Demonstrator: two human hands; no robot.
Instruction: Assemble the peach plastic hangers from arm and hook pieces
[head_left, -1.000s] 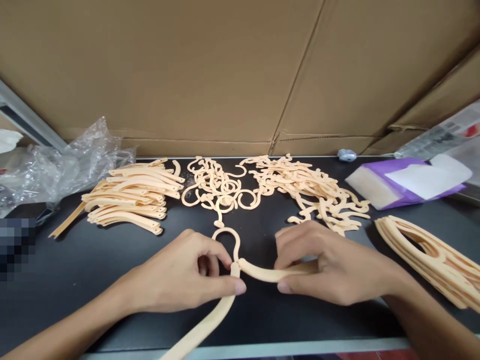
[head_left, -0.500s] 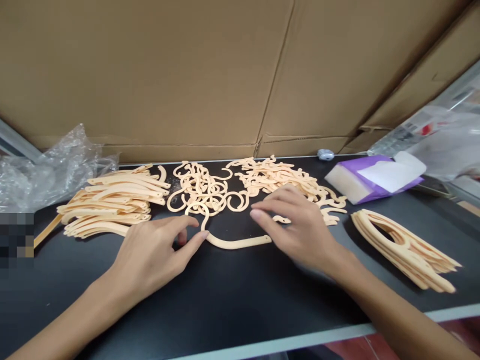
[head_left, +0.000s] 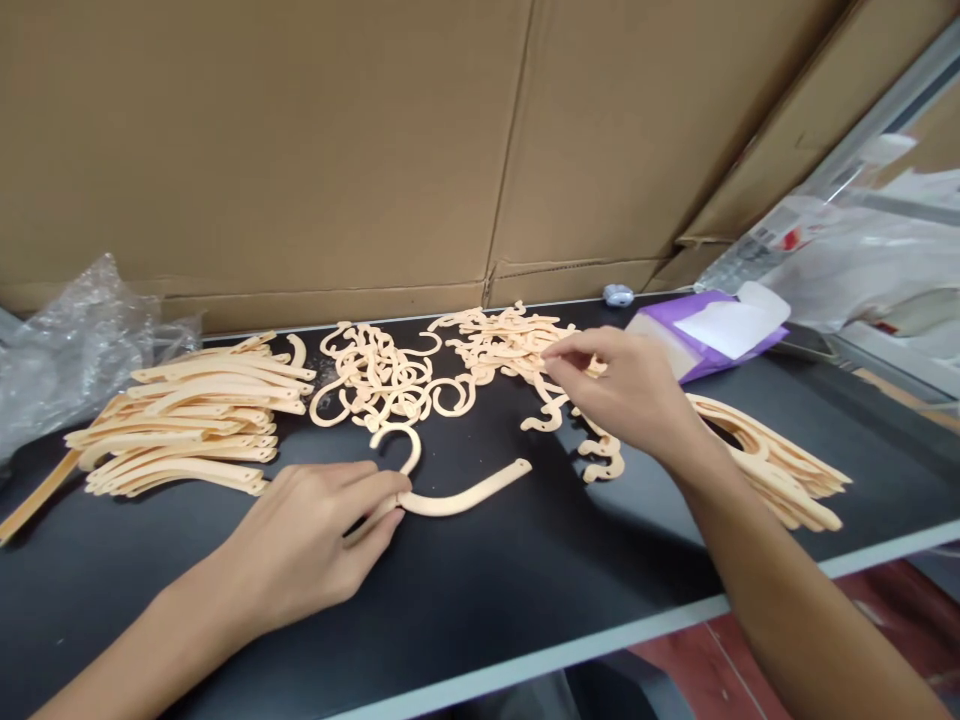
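I have my left hand (head_left: 319, 530) in a narrow grip, pinching a hanger (head_left: 450, 503) at its joint, its hook (head_left: 417, 452) and one curved arm (head_left: 487, 487) showing, over the black table (head_left: 480, 610) just in front of a hook pile (head_left: 375, 370); my right hand (head_left: 634, 385) is at the heap of small curved pieces (head_left: 502, 340), grip narrow, though I cannot tell whether it holds one

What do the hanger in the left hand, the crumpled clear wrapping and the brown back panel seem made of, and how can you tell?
Hanger: probably moulded plastic, satin; even cream colour, no visible grain.
Clear wrapping: apparently thin, glossy plastic film; see-through, crinkled highlights.
Brown panel: likely matt cardboard; fold line near its bottom.
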